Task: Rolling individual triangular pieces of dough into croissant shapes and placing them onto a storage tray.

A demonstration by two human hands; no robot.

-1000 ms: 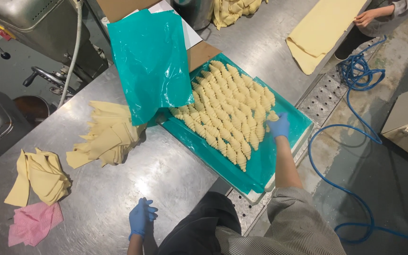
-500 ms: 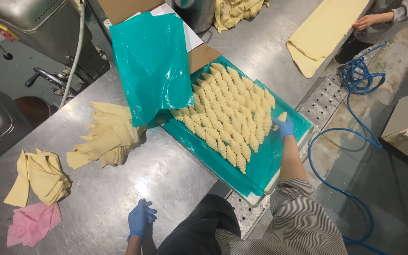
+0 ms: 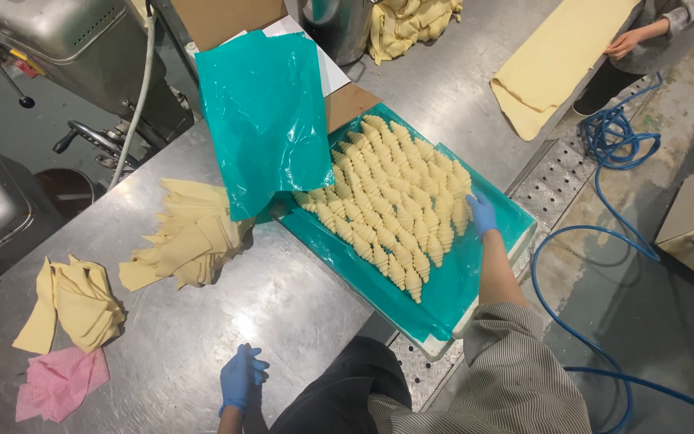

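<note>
Right hand (image 3: pixel 482 212), fingers loose, touches croissants (image 3: pixel 399 193); left hand (image 3: pixel 239 378) flat on table (image 3: pixel 283 313).

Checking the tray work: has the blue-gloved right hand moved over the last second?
Yes. The right hand has slid along the rows of raw croissants toward the teal-lined tray's near edge.

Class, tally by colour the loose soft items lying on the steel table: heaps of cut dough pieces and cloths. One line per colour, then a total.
Pale yellow heaps of cut dough: 2, the larger heap beside the teal sheet and the smaller heap near the table edge.
Pink cloth: 1.
Total: 3.
</note>
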